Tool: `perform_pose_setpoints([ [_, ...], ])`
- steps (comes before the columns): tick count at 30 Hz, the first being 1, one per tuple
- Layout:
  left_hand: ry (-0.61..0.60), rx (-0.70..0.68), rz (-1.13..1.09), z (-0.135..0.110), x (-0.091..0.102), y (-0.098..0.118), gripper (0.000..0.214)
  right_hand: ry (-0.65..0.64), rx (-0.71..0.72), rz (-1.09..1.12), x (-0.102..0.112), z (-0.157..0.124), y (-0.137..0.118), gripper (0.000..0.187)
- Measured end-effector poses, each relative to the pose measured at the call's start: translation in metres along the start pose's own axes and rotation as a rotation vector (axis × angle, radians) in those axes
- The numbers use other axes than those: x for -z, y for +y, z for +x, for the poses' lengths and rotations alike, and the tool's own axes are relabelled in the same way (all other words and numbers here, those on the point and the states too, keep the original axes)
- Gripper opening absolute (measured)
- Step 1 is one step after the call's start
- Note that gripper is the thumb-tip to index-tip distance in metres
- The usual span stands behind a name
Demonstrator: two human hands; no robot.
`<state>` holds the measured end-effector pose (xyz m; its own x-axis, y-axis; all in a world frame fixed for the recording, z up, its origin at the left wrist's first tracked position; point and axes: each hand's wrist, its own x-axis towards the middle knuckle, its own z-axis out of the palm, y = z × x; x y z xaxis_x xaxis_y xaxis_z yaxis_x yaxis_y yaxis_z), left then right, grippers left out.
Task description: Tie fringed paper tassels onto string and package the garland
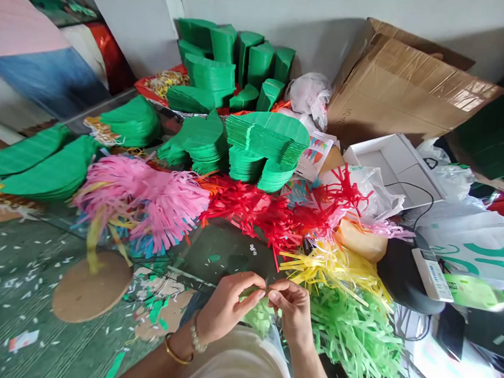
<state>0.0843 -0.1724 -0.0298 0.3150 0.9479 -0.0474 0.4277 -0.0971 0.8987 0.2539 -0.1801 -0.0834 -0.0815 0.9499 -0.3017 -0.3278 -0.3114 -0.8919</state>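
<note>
Left hand (225, 307) and right hand (292, 310) pinching a green paper strip (266, 290) above green paper fringe (354, 338)

- in front of me a plain grey-white wall (326, 25) fills the top of my view, meeting a paler white strip (172, 7) at a corner;
- to my left a pink and blue printed sheet (36, 51) sits beside a glossy red panel (111, 54);
- to my right a big brown cardboard box (406, 90) leans on the wall, its packing tape catching the light;
- below it lies a white box tray (397, 167), crossed by a black cable (419, 188);
- nearer me, a glass tabletop edge (101, 100) borders a green surface (23, 268) flecked with white scraps; I can't tell whether that's floor;
- the light is soft, with gentle shadows on the wall
</note>
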Motion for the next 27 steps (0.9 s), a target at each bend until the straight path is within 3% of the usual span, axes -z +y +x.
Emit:
perform_pose_setpoints([
  [4,-0.082,-0.039,0.053,0.003,0.009,0.005,0.019,-0.015,-0.008,0.038,-0.002,-0.003,-0.002,0.019],
  [7,-0.118,-0.026,0.062,0.006,0.011,0.007,0.017,-0.005,0.095,-0.087,-0.002,-0.006,-0.007,0.014],
  [11,-0.079,-0.002,0.103,0.005,0.005,0.008,0.012,-0.008,0.228,-0.326,0.003,-0.01,-0.015,0.008],
  [15,-0.024,-0.014,0.109,0.001,-0.004,0.008,0.004,-0.073,0.191,-0.285,0.01,-0.013,-0.018,0.012],
  [20,-0.023,-0.022,0.133,0.0,-0.007,0.009,0.011,-0.122,0.145,-0.243,0.012,-0.013,-0.019,0.008],
  [24,-0.022,-0.039,0.104,0.0,-0.009,0.01,0.012,-0.065,0.222,-0.312,0.007,-0.015,-0.019,0.009],
  [27,-0.002,0.022,0.053,-0.003,-0.013,0.01,0.015,-0.023,0.28,-0.338,0.003,-0.018,-0.017,0.009],
])
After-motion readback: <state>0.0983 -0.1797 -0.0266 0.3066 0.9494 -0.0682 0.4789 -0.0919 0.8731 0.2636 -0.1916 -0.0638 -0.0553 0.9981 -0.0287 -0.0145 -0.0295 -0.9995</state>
